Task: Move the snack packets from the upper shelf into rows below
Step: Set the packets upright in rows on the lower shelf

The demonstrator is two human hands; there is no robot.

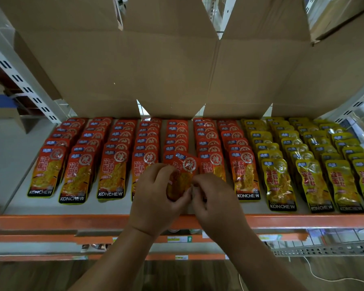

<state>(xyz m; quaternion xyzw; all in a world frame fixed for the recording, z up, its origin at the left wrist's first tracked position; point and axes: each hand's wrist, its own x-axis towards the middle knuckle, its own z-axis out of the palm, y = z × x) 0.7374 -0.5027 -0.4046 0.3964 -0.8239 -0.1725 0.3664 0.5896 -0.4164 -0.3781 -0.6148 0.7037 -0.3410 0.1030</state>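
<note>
KONCHEW packet (184,171) gripped by left hand (156,192), right hand (213,196).

Red-orange packets (111,175) with black bottom bands fill the left rows; yellow packets (280,183) fill the right. Grey shelf (19,198), orange front edge (51,221), brown cardboard boxes (156,66).

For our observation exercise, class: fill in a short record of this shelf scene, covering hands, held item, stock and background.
left hand: grips red packet's left side
right hand: pinches its right edge
held item: red packet, over a middle row's front
on shelf: red rows left, yellow rows right
background: open cardboard boxes
</note>
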